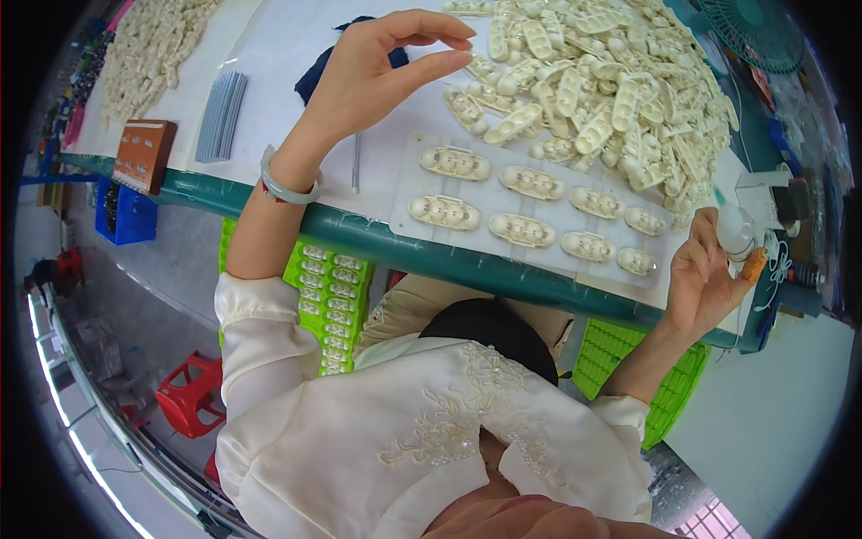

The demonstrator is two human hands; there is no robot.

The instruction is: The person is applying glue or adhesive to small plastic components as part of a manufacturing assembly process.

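Note:
My left hand (368, 76) is raised over the table beside a pile of cream plastic parts (593, 76). Its thumb and forefinger curve toward each other with a small gap, and nothing shows between them. At the right table edge, my right hand (696, 278) has a translucent white bottle (736, 232) between its fingers and its orange-covered thumb (754, 267). In front of me lies a clear flat tray (489, 193), bearing two rows of long oval cream parts (521, 230), each with several round hollows.
Grey strips (221, 117), a brown block (144, 154) and dark blue cloth (314, 79) lie on the left. Another cream pile (153, 54) sits far left. Green trays (642, 368) flank my lap. A red stool (190, 395) stands behind left; a green fan (754, 31) is far right.

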